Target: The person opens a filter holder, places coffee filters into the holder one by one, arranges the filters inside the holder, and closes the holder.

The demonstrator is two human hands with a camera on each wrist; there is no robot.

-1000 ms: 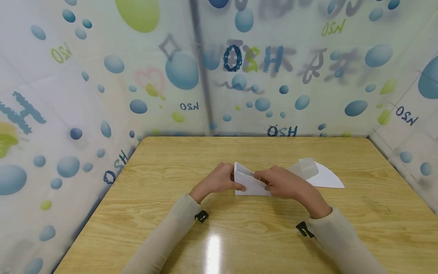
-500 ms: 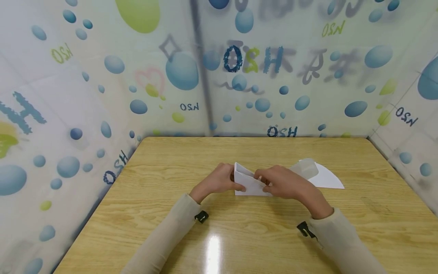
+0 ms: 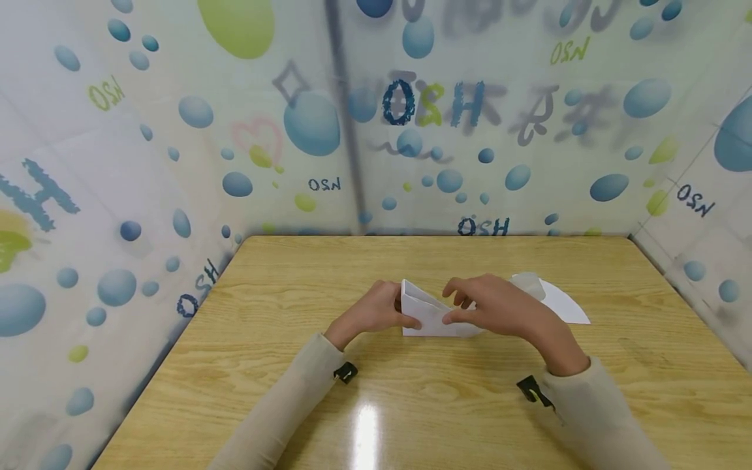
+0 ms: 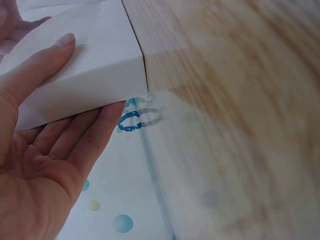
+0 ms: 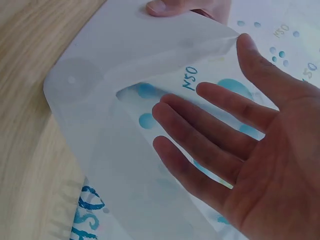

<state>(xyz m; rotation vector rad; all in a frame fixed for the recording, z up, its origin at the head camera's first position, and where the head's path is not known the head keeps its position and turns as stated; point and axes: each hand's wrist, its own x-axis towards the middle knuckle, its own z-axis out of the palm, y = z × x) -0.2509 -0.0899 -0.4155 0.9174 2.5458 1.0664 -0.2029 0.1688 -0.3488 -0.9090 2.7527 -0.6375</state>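
A white, narrow, box-like holder (image 3: 425,316) with a sloping open top stands on the table in the head view. My left hand (image 3: 376,307) grips its left end, thumb on the near face and fingers behind, also plain in the left wrist view. My right hand (image 3: 499,307) is at the holder's right side. In the right wrist view, the right thumb (image 5: 250,45) touches a corner of its edge, while the other fingers are extended and apart over the opening. A translucent flap (image 5: 75,80) with a rounded corner and a small pale dot shows there too.
Behind the right hand lies a white curved-edged sheet (image 3: 564,303), partly under a translucent rounded piece (image 3: 531,287). The wooden table (image 3: 294,274) meets a wall covering printed with bubbles at its back. Black clips (image 3: 345,373) sit at both sleeves.
My right fingers have come out of the holder's opening and lifted to the right, showing more of its right end. The left hand keeps its grip in place.
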